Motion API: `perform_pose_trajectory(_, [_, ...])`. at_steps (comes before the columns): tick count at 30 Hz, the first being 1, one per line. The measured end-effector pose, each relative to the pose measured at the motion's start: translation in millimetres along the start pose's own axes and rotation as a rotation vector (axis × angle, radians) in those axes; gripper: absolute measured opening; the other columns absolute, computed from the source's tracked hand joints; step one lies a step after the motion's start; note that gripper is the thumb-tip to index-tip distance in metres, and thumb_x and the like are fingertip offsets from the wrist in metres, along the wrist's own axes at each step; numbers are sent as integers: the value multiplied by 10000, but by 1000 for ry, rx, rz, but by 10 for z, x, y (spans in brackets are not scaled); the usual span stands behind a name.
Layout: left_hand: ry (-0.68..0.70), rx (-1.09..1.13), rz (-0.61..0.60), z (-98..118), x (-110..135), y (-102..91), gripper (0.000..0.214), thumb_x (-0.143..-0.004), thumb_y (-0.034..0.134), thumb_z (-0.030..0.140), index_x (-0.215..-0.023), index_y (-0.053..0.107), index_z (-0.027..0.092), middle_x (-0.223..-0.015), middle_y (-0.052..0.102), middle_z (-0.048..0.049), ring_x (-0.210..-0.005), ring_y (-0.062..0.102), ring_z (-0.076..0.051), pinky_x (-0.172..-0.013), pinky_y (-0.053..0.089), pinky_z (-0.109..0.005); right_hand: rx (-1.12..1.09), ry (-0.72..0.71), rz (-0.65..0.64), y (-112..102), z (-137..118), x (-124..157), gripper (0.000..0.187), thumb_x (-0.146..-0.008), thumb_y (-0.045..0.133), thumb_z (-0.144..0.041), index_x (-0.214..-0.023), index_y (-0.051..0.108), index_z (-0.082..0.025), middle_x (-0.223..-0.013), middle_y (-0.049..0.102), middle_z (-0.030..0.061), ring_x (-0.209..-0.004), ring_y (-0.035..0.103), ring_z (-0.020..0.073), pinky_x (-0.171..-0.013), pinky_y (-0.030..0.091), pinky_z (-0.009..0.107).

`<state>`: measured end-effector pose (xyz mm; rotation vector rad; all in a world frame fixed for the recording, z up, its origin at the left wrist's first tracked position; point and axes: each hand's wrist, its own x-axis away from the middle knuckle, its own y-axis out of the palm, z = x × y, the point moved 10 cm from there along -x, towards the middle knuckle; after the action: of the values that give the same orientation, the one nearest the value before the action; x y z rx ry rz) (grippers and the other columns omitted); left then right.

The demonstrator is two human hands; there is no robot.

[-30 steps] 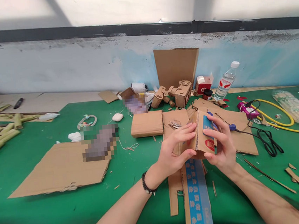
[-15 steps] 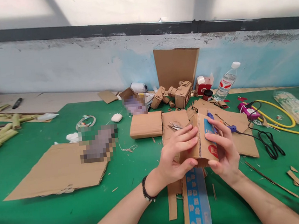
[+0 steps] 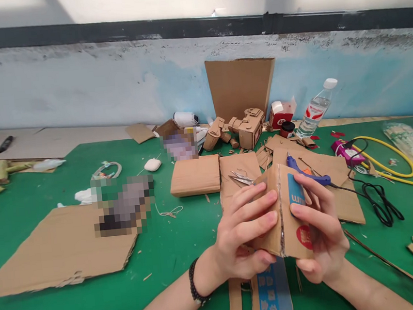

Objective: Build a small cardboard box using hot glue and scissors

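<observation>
Between both hands is a folded cardboard box piece (image 3: 288, 191) with blue and red print, its seam edge facing me. My left hand (image 3: 245, 229) presses the left face, fingers closed along it and thumb underneath. On the printed right face, my right hand (image 3: 321, 227) grips with its fingers, thumb at the lower edge. Below them lies a blue-printed cardboard strip (image 3: 271, 295). Behind the box piece rest a blue glue gun (image 3: 312, 175) on cardboard and a pair of scissors (image 3: 242, 179).
A flat cardboard block (image 3: 195, 175) and a large cardboard sheet (image 3: 62, 251) lie to the left. Cardboard models (image 3: 250, 129) and a water bottle (image 3: 314, 110) stand at the back. At right are a purple power strip (image 3: 348, 152), black cable (image 3: 382, 204) and yellow cable (image 3: 407, 157).
The box piece has come slightly lower and nearer, tilted so more of its printed face and seam shows. Both hands moved with it, still gripping. The camera view shifted a little.
</observation>
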<state>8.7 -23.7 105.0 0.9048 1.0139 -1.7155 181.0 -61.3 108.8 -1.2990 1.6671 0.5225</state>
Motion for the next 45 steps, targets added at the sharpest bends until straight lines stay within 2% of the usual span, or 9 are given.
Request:
perform_pose_trajectory(7, [-76,117,-14,-144,-11,43,591,-1153,672,472,-1705,590,280,-1781,604,-146,-1713,533,-330,-1408,465,-591,76,-72,-25,-34,196,-9,547,-1120,628,-648,-1581,680,-357,-1769,525,128,-1652,549,432,-1306,533,758])
perform_pose_trajectory(10, [-235,243,4,-306,19,41,419,-1182,631,392,-1581,711,292,-1750,643,-139,-1679,580,-314,-1397,482,-567,107,-76,-63,-26,321,-23,572,-1118,620,-677,-1596,668,-366,-1757,529,137,-1645,556,428,-1282,564,735])
perform_pose_trajectory(13, [-424,336,79,-491,95,-2,315,-1153,693,342,-1449,788,288,-1676,713,-134,-1601,662,-313,-1359,524,-538,109,-82,-84,2,371,-20,605,-1108,623,-700,-1609,661,-363,-1745,535,153,-1634,559,437,-1272,567,738])
perform_pose_trajectory(16, [-538,382,140,-625,144,-44,457,-1106,774,421,-1545,728,303,-1720,670,-138,-1650,605,-334,-1389,486,-544,101,-119,-114,77,340,-2,617,-1094,645,-692,-1620,646,-370,-1760,523,150,-1623,572,438,-1284,548,755])
perform_pose_trajectory(19, [-603,437,116,-726,153,-18,630,-1080,780,554,-1652,649,324,-1840,536,-122,-1744,477,-358,-1456,389,-551,79,-187,-164,173,271,24,634,-1085,648,-704,-1632,629,-385,-1769,517,135,-1635,557,431,-1280,553,746])
perform_pose_trajectory(21, [-643,460,91,-789,172,1,643,-1079,768,588,-1657,648,333,-1821,562,-116,-1720,510,-360,-1458,384,-552,66,-220,-185,208,239,35,629,-1084,651,-700,-1625,634,-380,-1766,518,137,-1647,534,434,-1280,546,752])
perform_pose_trajectory(26, [-646,456,89,-857,234,-5,628,-1050,802,606,-1604,697,330,-1726,657,-119,-1644,594,-351,-1422,436,-540,59,-251,-168,191,200,19,622,-1028,721,-706,-1564,674,-394,-1708,563,142,-1598,567,467,-1249,528,818])
perform_pose_trajectory(33, [-629,461,113,-846,241,-3,601,-1019,836,611,-1530,731,313,-1664,701,-132,-1608,630,-344,-1400,461,-538,47,-293,-158,179,148,24,651,-1016,736,-707,-1568,690,-364,-1713,579,152,-1582,576,466,-1234,544,812])
perform_pose_trajectory(45, [-657,490,121,-872,265,4,566,-1047,821,562,-1548,710,326,-1695,672,-112,-1608,615,-336,-1382,463,-511,107,-278,-190,206,211,37,635,-1030,708,-730,-1576,659,-411,-1726,563,119,-1612,566,449,-1270,538,783])
